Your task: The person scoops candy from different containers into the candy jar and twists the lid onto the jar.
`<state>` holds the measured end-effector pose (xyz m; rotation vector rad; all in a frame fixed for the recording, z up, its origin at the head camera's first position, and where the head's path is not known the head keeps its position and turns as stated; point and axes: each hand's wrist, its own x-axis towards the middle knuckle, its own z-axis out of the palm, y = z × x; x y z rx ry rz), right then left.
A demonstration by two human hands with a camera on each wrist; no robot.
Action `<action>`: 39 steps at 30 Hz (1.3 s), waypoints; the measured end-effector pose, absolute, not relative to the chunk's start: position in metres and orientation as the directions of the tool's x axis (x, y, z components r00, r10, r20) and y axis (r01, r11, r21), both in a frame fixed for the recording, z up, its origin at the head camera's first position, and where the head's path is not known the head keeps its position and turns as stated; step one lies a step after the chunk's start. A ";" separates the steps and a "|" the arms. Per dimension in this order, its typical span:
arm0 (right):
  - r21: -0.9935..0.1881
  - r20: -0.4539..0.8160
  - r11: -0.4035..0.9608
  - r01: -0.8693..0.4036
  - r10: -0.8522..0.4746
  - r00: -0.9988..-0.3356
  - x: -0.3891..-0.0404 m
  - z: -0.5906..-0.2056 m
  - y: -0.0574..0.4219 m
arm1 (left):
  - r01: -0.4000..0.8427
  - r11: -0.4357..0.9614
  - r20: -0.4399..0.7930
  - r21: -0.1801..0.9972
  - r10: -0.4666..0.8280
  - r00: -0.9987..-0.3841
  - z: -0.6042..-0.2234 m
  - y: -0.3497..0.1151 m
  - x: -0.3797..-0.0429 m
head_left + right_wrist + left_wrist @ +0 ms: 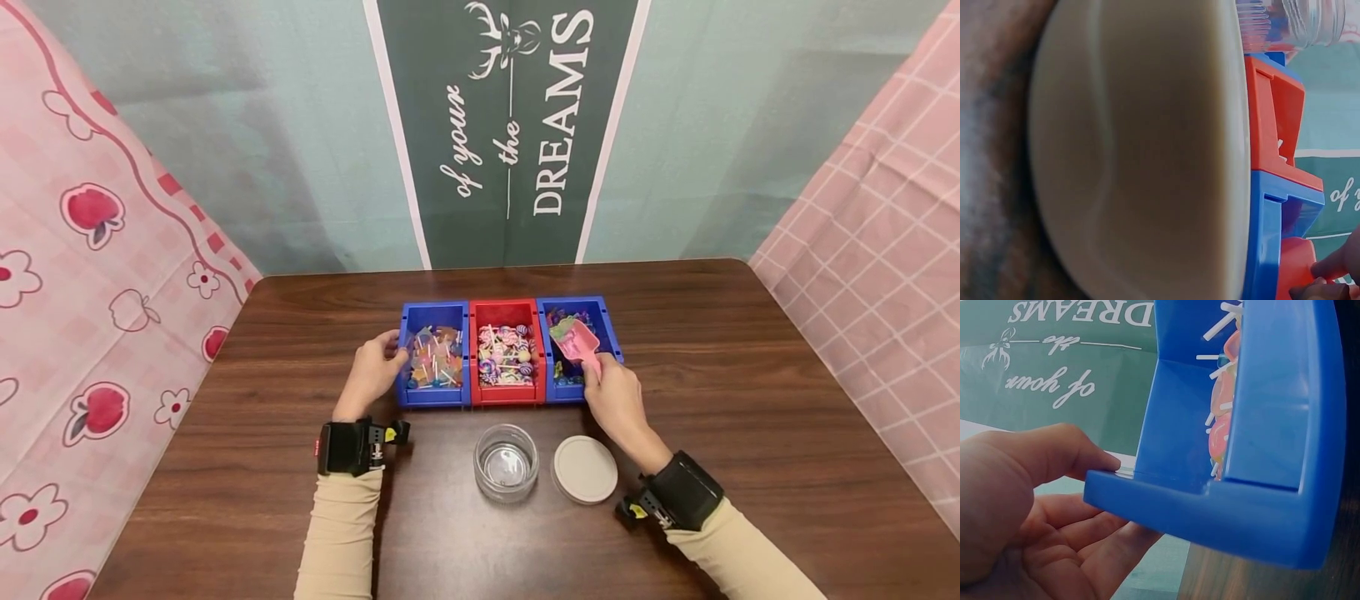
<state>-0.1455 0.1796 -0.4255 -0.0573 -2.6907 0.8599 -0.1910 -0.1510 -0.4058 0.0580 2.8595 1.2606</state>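
My left hand (pixel 375 371) holds the side wall of the left blue bin (pixel 433 396); in the left wrist view the thumb (pixel 1079 447) lies at the rim, the other fingers outside the wall. Small translucent lollipops (pixel 435 354) fill that bin. My right hand (pixel 617 398) grips the handle of a pink scoop (pixel 579 342), its bowl over the right blue bin (pixel 611 329). Something pale green and pink lies in the bowl. Dark, colourful small pieces (pixel 558 317) lie in the bin below, partly hidden by the scoop.
Between the blue bins stands a red bin (pixel 506 310) of swirl-patterned lollipops (pixel 504 354). In front of them are an open glass jar (pixel 506 464) and its off-white lid (pixel 585 471), flat on the brown table (pixel 247 475). The lid fills much of the right wrist view.
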 end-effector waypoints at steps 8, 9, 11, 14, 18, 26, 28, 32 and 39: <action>-0.587 0.281 0.808 -0.044 0.153 -0.947 -0.146 -0.423 0.180 | 0.018 0.668 -0.017 0.744 0.047 -0.999 -0.406 -0.151 -0.191; -0.592 0.279 0.805 -0.041 0.157 -0.947 -0.146 -0.423 0.180 | 0.018 0.667 -0.020 0.745 0.049 -0.999 -0.406 -0.151 -0.191; -0.598 0.275 0.801 -0.037 0.162 -0.948 -0.144 -0.424 0.180 | 0.011 0.665 -0.029 0.746 0.049 -0.998 -0.406 -0.151 -0.191; -0.601 0.278 0.798 -0.038 0.165 -0.946 -0.142 -0.423 0.181 | -0.002 0.663 -0.043 0.748 0.046 -0.998 -0.407 -0.151 -0.191; -0.597 0.287 0.801 -0.047 0.159 -0.945 -0.139 -0.420 0.183 | -0.005 0.666 -0.046 0.746 0.043 -0.998 -0.407 -0.151 -0.192; -0.579 0.324 0.811 -0.086 0.132 -0.937 -0.134 -0.418 0.191 | 0.031 0.670 -0.001 0.742 0.048 -0.999 -0.405 -0.151 -0.192; -0.573 0.344 0.813 -0.106 0.121 -0.931 -0.132 -0.417 0.193 | 0.051 0.671 0.017 0.739 0.057 -0.998 -0.404 -0.151 -0.192; -0.567 0.354 0.814 -0.127 0.102 -0.930 -0.128 -0.416 0.198 | 0.064 0.672 0.030 0.738 0.062 -0.998 -0.405 -0.150 -0.192; -0.558 0.338 0.817 -0.141 0.069 -0.939 -0.123 -0.411 0.207 | 0.051 0.683 0.014 0.728 0.059 -0.998 -0.406 -0.152 -0.192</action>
